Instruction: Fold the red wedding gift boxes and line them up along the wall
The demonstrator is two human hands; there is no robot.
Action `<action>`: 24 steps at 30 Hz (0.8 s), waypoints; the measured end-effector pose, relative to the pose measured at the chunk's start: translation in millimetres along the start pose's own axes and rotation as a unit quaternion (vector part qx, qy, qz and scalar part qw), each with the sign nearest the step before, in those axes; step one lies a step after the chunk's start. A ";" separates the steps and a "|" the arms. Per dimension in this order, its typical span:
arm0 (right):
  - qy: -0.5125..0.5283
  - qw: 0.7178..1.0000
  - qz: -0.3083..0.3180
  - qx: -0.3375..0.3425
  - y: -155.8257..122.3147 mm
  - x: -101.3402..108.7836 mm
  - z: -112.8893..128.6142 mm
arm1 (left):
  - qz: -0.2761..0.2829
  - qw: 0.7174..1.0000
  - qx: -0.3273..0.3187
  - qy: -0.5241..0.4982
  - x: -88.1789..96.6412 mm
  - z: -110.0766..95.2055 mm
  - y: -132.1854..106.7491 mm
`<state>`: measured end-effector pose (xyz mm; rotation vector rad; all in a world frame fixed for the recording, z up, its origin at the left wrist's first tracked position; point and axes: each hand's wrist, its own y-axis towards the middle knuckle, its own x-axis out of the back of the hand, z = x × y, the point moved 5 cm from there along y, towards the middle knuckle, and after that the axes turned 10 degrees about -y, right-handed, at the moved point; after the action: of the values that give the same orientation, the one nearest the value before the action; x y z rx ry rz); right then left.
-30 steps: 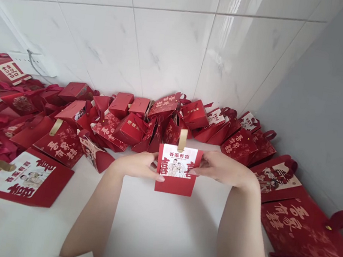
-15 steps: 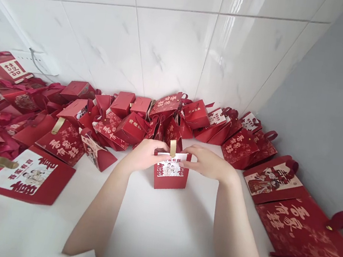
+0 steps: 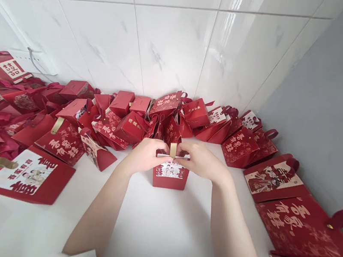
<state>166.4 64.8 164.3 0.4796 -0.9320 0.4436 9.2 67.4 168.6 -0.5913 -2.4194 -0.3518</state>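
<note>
A small red gift box stands upright on the white table, with a white printed panel showing a cartoon couple on its front. From its top rises a gold ribbon loop. My left hand pinches the box's upper edge on the left of the loop, thumb in front and fingers behind. On the other side my right hand grips the same top edge in the same way. Both thumbs nearly meet below the loop and cover part of the panel's lettering. The fingertips behind the box are hidden.
Piled red gift boxes line the tiled wall. A flat red box with a gold loop lies on the left. Flattened red boxes lie at the right beside a grey wall. The white table lies between my forearms.
My right hand has moved left along the box's top edge, closer to the gold loop. My left thumb has also slid inward. The box stays in place.
</note>
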 end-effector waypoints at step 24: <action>-0.040 0.999 -0.007 0.001 -2.7 5.5 6.9 | 0.021 0.995 -0.039 0.094 3.1 -4.6 -4.4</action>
<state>166.3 59.5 171.9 0.5080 -1.0042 0.4159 7.1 62.8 173.5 -0.6149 -2.2174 -0.4653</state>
